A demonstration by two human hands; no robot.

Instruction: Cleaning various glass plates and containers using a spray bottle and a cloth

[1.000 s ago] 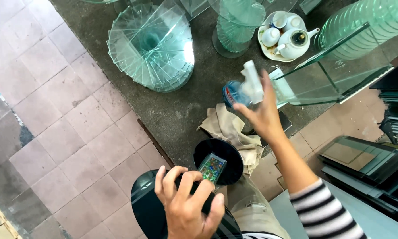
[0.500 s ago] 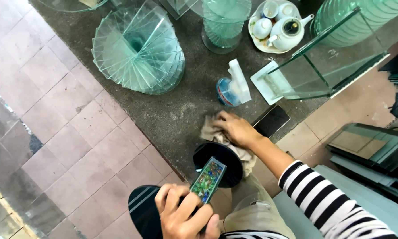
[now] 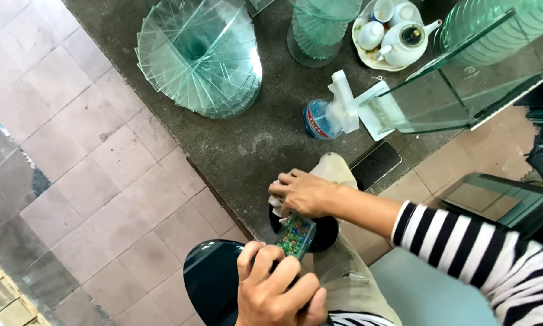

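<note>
Block (image 3: pixel 295 235) in left hand (image 3: pixel 277 293), long axis up-right toward cloth (image 3: pixel 326 175).

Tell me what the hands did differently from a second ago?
The right hand let go of the spray bottle, took hold of the cloth and brought it down to the small glass block. The left hand kept gripping that block. Bottle, phone and tea set stayed put.

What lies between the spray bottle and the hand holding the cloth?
In the head view, only bare dark tabletop lies between the spray bottle and the right hand on the cloth; the phone lies just to the side.
</note>
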